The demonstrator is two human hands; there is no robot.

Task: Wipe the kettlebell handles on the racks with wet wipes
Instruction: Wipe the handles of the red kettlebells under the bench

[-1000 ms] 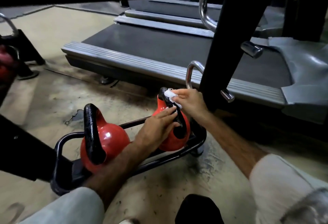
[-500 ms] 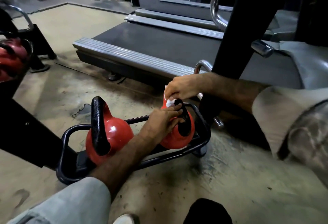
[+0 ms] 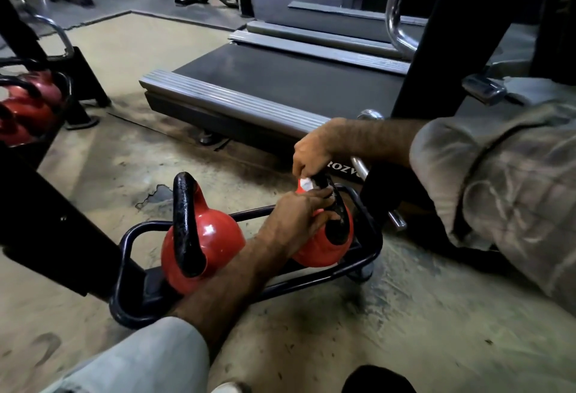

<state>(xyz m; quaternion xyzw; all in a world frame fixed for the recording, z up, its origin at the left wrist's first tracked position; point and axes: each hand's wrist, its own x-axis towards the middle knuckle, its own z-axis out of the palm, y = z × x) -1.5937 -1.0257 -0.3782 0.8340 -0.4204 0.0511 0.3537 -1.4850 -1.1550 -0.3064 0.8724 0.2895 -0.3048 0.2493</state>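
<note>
2 red kettlebells with black handles sit in low black floor rack [image 3: 364, 261]. Right kettlebell [image 3: 318, 246]: left hand [image 3: 296, 215] curled round its handle [image 3: 338, 205], right hand [image 3: 311, 152] pinching white wet wipe [image 3: 306, 185] against handle top. Left kettlebell [image 3: 215, 240] untouched, glossy.

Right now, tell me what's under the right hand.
A white wet wipe pressed on the black handle of the right kettlebell. The right hand hides most of the wipe.

Treadmill [image 3: 280, 81] on stained floor [image 3: 405, 314]
</note>
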